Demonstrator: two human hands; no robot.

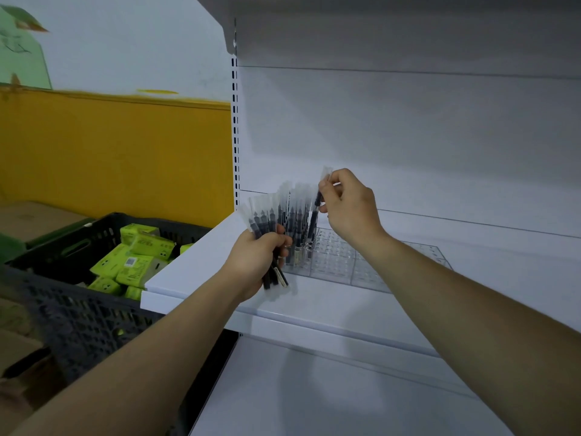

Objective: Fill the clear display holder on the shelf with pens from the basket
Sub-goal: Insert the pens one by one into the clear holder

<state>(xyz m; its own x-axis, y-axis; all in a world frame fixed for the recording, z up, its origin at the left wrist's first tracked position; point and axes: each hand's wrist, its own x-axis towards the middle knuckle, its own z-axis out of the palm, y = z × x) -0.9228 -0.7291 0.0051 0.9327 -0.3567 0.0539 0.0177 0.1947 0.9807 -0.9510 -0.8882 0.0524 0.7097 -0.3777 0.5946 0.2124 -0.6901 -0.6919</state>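
A clear display holder [361,262] with a grid of round holes lies on the white shelf [314,306]. Several black pens in clear sleeves [298,221] stand upright in its left end. My left hand [254,262] is closed around a bundle of pens [262,221], held over the shelf just left of the holder. My right hand [349,206] pinches the top of a single pen [316,215] between thumb and fingers, its lower end down among the holes beside the standing pens.
A dark plastic basket [72,309] sits to the left, below shelf level, holding green packets [132,262]. Cardboard boxes [28,218] lie behind it, before a yellow wall. Another shelf [393,26] hangs overhead, and a lower shelf [314,398] runs beneath.
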